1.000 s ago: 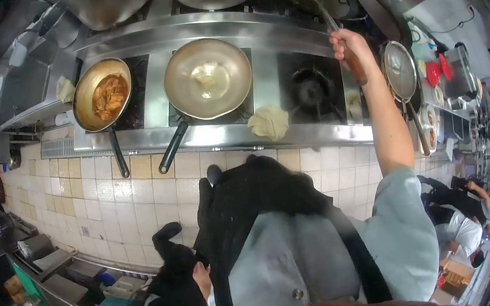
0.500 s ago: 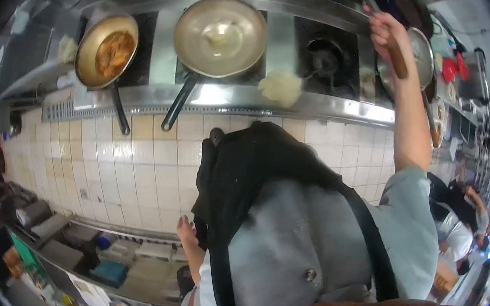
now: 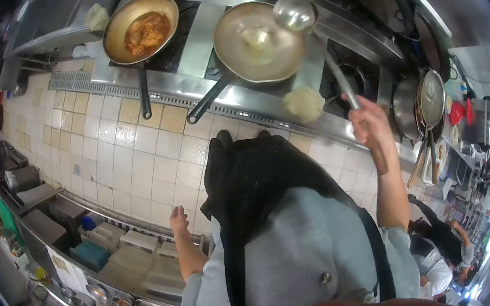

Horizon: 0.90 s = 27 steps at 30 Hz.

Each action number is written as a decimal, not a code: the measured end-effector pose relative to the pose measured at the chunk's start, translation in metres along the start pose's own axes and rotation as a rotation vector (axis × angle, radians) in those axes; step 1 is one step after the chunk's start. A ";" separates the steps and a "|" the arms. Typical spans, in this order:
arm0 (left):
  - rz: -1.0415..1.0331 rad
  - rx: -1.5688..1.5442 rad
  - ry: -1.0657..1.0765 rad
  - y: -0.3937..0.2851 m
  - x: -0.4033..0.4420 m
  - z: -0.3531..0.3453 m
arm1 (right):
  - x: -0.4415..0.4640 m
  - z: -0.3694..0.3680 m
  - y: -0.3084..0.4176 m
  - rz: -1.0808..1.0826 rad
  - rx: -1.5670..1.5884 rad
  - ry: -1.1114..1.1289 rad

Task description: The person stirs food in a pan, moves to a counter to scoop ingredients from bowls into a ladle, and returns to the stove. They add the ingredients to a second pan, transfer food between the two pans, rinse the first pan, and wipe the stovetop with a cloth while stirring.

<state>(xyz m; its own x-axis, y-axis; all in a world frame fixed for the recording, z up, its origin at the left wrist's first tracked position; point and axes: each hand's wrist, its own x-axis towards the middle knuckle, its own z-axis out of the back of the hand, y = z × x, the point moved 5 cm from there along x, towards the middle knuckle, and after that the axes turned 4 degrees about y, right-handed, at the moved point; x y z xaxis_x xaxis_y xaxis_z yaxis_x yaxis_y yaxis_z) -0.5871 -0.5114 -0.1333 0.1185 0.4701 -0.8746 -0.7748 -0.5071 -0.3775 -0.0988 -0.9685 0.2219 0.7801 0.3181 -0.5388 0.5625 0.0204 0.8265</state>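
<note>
My right hand [image 3: 370,122] is closed round the handle of a metal ladle [image 3: 295,13]. The ladle's bowl hangs over the right edge of a wide pan [image 3: 264,59] with a little clear liquid in it. Left of that pan, another pan [image 3: 115,40] holds pieces of reddish-brown food [image 3: 148,33]. A crumpled pale cloth [image 3: 305,104] lies on the stove's front edge. My left hand [image 3: 178,219] hangs low at my side, away from the stove; its fingers look curled, but whether it holds anything is too small to tell.
An unused burner [image 3: 349,79] lies right of the wide pan. Strainers [image 3: 432,99] stand at the stove's right end. A counter with containers [image 3: 143,269] is at the lower left. Other people [image 3: 435,258] are at the lower right.
My right hand has brought the ladle left from the stove's back right to the wide pan. The view has turned and shifted. The person at lower left is out of view.
</note>
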 end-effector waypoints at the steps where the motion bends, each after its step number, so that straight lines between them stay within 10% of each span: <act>1: 0.003 -0.008 -0.009 0.006 0.001 0.005 | 0.006 -0.004 -0.012 0.000 -0.079 0.005; 8: -0.186 0.013 -0.100 0.006 -0.029 0.021 | 0.041 0.001 -0.059 0.102 -0.651 -0.018; 16: -0.181 0.043 -0.574 0.109 -0.170 0.014 | 0.078 0.036 -0.078 0.028 -0.205 0.243; 27: 0.154 0.055 -0.320 0.313 -0.238 -0.086 | 0.019 -0.137 -0.074 0.084 0.015 1.013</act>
<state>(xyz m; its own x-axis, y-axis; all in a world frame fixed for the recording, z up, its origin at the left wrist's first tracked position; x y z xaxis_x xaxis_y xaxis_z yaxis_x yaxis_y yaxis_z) -0.8045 -0.8443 -0.0699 -0.1964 0.5982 -0.7769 -0.8016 -0.5543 -0.2241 -0.1630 -0.8343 0.1726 0.2221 0.9716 -0.0817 0.5252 -0.0487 0.8496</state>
